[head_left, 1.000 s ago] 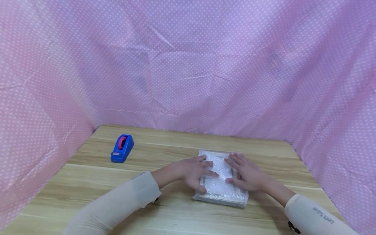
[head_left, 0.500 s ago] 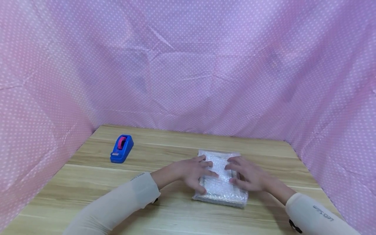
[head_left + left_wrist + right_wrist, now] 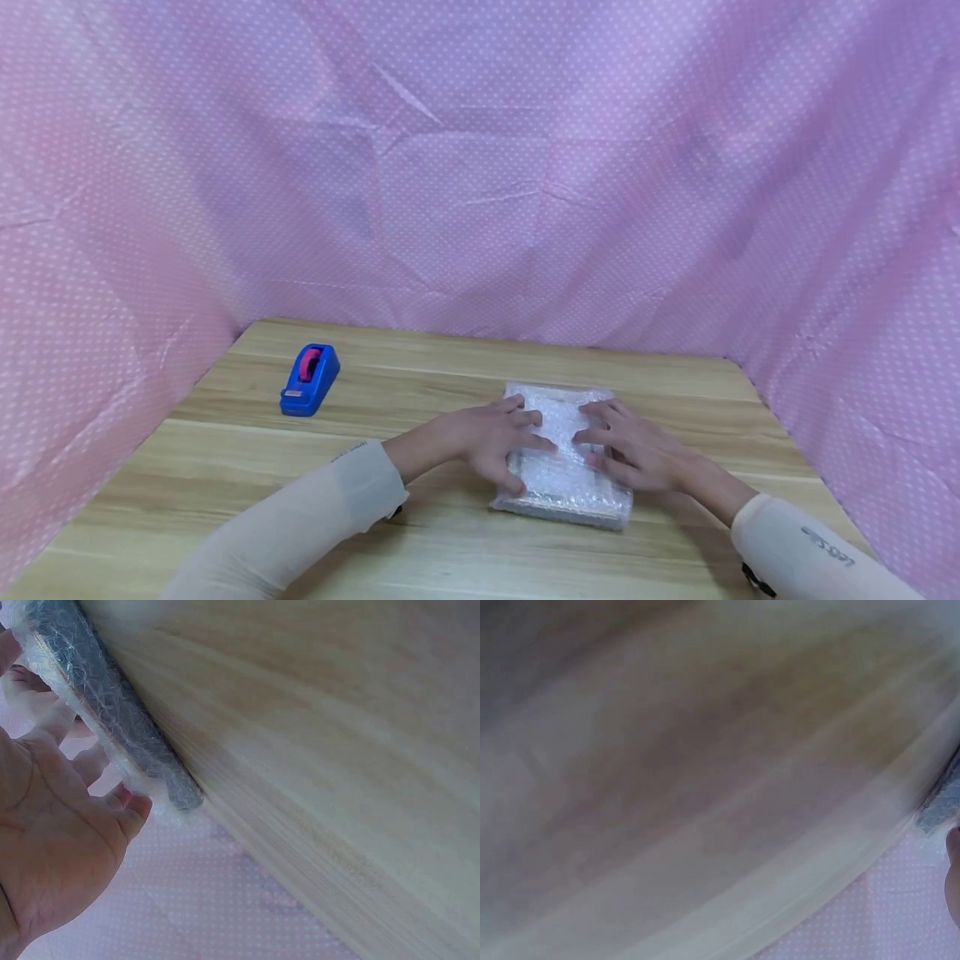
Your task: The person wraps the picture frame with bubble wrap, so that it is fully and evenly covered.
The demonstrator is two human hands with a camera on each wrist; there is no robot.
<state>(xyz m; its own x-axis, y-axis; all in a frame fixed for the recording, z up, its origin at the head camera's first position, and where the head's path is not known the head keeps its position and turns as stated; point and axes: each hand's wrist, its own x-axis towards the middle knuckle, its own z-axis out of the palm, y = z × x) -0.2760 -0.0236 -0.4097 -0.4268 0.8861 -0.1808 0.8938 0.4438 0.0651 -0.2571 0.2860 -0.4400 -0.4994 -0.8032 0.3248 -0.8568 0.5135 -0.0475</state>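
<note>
A flat rectangular package in bubble wrap (image 3: 558,483) lies on the wooden table, right of centre in the head view. My left hand (image 3: 491,442) rests on its left side with fingers spread over the top. On the opposite side, my right hand (image 3: 637,450) lies with its fingertips on the wrap, fingers slightly bent. The left wrist view shows the package's thick edge (image 3: 112,705) beside the left palm (image 3: 60,832). Only a corner of the wrapped package (image 3: 941,802) and a bit of the right hand (image 3: 954,881) enter the right wrist view.
A blue tape dispenser (image 3: 311,382) with a pink roll stands at the back left of the table (image 3: 420,383). Pink polka-dot cloth (image 3: 480,208) hangs behind the table and along both sides.
My right hand's fingers have shifted slightly over the wrap, with the thumb drawn a little to the right. The left hand and the package stay in place.
</note>
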